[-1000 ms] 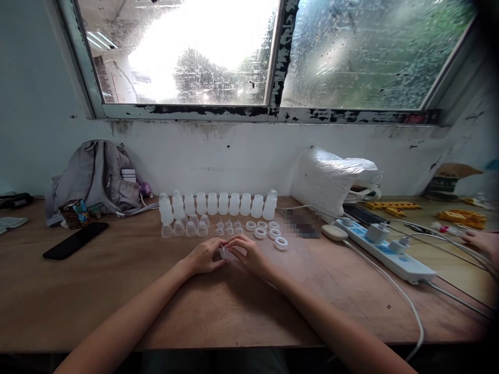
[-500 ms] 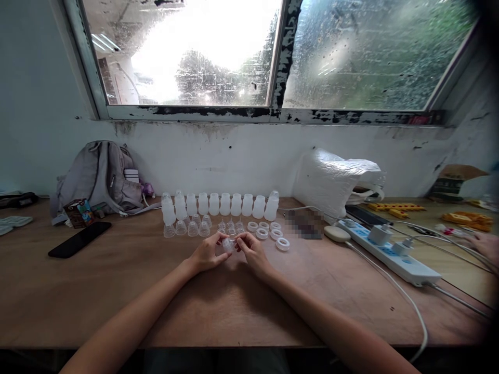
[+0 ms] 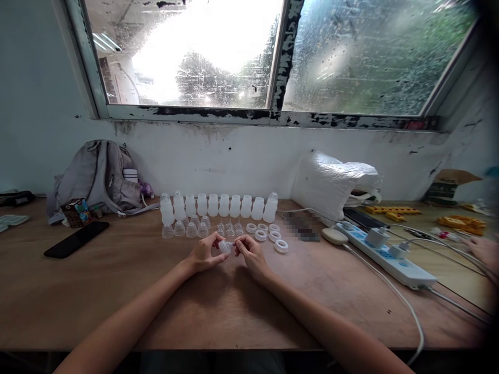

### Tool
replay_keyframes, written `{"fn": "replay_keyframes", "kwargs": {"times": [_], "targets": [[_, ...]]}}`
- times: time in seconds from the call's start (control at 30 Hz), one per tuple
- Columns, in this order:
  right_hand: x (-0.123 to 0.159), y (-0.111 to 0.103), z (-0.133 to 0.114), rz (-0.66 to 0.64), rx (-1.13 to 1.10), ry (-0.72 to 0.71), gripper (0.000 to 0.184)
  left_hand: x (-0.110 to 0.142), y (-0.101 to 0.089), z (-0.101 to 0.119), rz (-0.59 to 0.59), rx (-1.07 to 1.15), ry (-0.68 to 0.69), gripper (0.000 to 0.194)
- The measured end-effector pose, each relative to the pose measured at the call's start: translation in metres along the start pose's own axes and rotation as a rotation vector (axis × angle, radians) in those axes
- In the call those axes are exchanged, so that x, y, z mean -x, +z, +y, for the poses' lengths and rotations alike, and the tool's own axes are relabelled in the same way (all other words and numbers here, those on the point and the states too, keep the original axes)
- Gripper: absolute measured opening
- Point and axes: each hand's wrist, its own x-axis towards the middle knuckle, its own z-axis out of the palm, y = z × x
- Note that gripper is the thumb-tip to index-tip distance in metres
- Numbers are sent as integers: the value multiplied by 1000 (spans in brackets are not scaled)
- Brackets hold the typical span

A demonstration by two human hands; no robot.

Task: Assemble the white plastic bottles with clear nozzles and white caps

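Observation:
My left hand [image 3: 206, 253] grips a white screw ring [image 3: 224, 247] of a baby bottle by its rim, turned on its side. From the ring a clear teat [image 3: 231, 243] points toward my right hand [image 3: 250, 254], whose fingertips pinch its tip. Just behind my hands lie several clear teats [image 3: 230, 227] in small rows. To their right are several loose white screw rings [image 3: 281, 245], and to their left several clear dome caps [image 3: 179, 228]. A row of frosted bottles [image 3: 212, 204] stands along the back; some at the ends wear caps.
At left lie a black phone [image 3: 77, 239], a small box [image 3: 76, 212] and a grey backpack [image 3: 102, 176]. On the right are a white power strip [image 3: 409, 271] with cables, a round beige device [image 3: 334, 236] and a white plastic bag [image 3: 331, 182]. Another person's hand [image 3: 483, 249] shows at far right.
My hands have drawn slightly apart, with the ring shifting a little left and the teat showing stretched between them. The view has moved slightly.

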Motion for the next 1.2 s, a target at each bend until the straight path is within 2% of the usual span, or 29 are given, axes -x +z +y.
{"fn": "replay_keyframes", "kwargs": {"times": [0.53, 0.73, 0.87, 0.97, 1.07, 1.2], "targets": [[0, -1, -1, -16, -9, -8, 23, 0, -5, -3, -47, -32, 23, 31], [-2, -3, -3, -39, 18, -6, 23, 1, 1, -6, -40, -6, 0, 34], [-2, -6, -4, -117, 59, 3, 24, 2, 6, -9, 63, -34, 79, 43], [-2, -8, -3, -164, 71, 17, 25, 2, 6, -9, 111, -81, 144, 38], [0, -8, -1, -201, 111, 24, 28, 2, 5, -10, 113, -154, 182, 33], [2, -5, -1, -216, 153, 10, 27, 3, 4, -11, 85, -236, 217, 36]]}}
